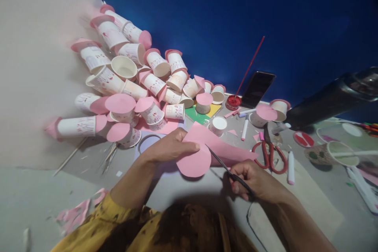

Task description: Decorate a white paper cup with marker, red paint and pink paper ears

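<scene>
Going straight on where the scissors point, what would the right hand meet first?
The right hand would likely meet the pink paper first; the left hand holds it, thumb just beyond the tip of the scissors. Depth there is unclear.

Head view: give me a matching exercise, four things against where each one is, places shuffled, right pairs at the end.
1. Pink paper
2. Dark scissors
3. Phone
4. Red-handled tool

A. In the right hand
B. Beside a white marker
C. In the left hand
D. Tilted, before the blue wall

Pairs: 1-C, 2-A, 3-D, 4-B
</scene>
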{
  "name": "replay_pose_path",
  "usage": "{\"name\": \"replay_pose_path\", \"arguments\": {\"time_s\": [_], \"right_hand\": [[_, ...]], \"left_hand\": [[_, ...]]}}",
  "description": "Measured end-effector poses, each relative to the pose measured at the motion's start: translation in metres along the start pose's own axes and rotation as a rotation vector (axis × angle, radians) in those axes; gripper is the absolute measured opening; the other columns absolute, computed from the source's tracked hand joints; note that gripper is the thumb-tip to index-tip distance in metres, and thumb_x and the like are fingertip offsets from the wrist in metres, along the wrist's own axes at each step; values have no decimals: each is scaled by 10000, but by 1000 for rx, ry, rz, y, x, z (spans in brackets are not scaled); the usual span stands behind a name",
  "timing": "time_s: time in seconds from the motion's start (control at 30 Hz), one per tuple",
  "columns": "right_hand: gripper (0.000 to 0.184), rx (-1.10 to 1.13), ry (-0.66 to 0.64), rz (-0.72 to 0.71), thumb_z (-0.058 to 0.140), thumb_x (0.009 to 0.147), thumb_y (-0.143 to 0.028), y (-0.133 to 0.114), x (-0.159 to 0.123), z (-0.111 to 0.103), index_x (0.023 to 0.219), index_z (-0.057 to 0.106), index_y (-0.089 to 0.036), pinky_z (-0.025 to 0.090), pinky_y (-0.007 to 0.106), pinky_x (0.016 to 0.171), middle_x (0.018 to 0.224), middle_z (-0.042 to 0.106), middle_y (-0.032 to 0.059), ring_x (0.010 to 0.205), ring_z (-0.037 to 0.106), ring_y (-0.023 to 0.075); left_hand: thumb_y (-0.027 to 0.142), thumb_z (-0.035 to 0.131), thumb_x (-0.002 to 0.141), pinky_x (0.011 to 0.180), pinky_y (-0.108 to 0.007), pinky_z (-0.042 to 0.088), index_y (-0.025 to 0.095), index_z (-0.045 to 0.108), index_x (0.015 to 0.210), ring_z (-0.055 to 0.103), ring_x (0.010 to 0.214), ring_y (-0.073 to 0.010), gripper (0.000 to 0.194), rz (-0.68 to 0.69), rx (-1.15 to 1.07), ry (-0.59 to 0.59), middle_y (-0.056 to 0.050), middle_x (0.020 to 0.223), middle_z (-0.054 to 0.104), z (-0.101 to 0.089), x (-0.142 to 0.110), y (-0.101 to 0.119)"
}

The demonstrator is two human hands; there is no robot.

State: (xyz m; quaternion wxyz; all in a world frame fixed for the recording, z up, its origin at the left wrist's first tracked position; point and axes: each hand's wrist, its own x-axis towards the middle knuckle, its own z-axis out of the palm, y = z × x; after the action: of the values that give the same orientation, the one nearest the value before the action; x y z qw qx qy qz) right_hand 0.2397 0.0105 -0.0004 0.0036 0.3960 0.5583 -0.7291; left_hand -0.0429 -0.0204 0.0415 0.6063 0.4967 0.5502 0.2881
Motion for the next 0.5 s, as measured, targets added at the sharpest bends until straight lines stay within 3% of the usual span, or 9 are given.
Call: {"name": "replay_pose_path", "arguments": {"time_s": [0.3,0.5], "right_hand": [[527,-2,-9,0,878,603,-629,-5,-4,1,602,598,-184,224,217,445,449,564,-26,427,402,72],[532,-28,-2,-15,861,646,-623,-1,-5,-1,589,566,-184,212,213,436,456,558,-27,422,369,59]], "left_hand": [[447,722,751,460,-252,218,192,497,533,371,493,-105,404,-30,57,-9,21,510,433,6,-1,7],[434,739,730,474,-250,239,187,518,548,380,503,-107,378,-51,65,-16,19,525,452,5,0,9]]}}
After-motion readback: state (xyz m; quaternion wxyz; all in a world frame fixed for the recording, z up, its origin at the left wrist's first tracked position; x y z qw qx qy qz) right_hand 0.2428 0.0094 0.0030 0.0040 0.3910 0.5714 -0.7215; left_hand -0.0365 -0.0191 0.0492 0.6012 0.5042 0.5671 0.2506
